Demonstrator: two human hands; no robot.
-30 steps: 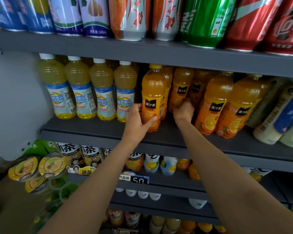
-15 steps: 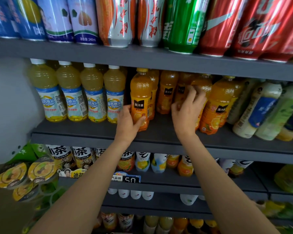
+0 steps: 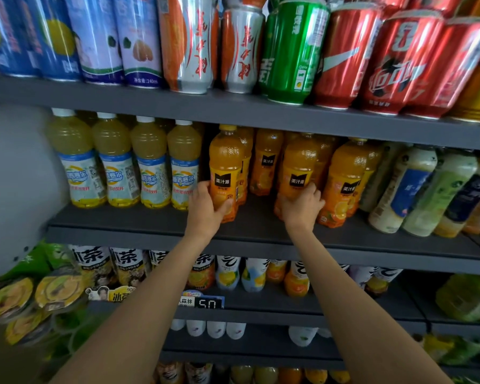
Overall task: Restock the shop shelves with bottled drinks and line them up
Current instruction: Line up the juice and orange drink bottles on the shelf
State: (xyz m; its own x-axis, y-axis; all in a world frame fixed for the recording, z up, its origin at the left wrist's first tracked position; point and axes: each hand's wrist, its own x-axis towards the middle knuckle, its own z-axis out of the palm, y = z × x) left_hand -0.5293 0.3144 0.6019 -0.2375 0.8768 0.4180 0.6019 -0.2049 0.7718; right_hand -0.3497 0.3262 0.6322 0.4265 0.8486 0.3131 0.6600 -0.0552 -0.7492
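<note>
Two bare arms reach up to a dark grey middle shelf (image 3: 155, 220) stocked with bottled drinks. The left hand (image 3: 205, 209) has its grip wrapped around the lower half of an orange juice bottle (image 3: 225, 167) with a yellow cap and black label, standing upright at the shelf front. The right hand (image 3: 302, 207) is grasping the base of a second orange juice bottle (image 3: 298, 167), which stands beside a third orange bottle (image 3: 341, 184); more orange bottles stand behind them. Left of these, four pale yellow drinks (image 3: 128, 162) with white caps and blue-white labels line the front edge. To the right lean cloudy white and green bottles (image 3: 416, 189). The shelf above holds cans: blue, orange-silver, a green can (image 3: 294, 51), red cans (image 3: 394, 65). Lower shelves carry more small bottles and a price tag (image 3: 208, 303) reading 5.0
</note>
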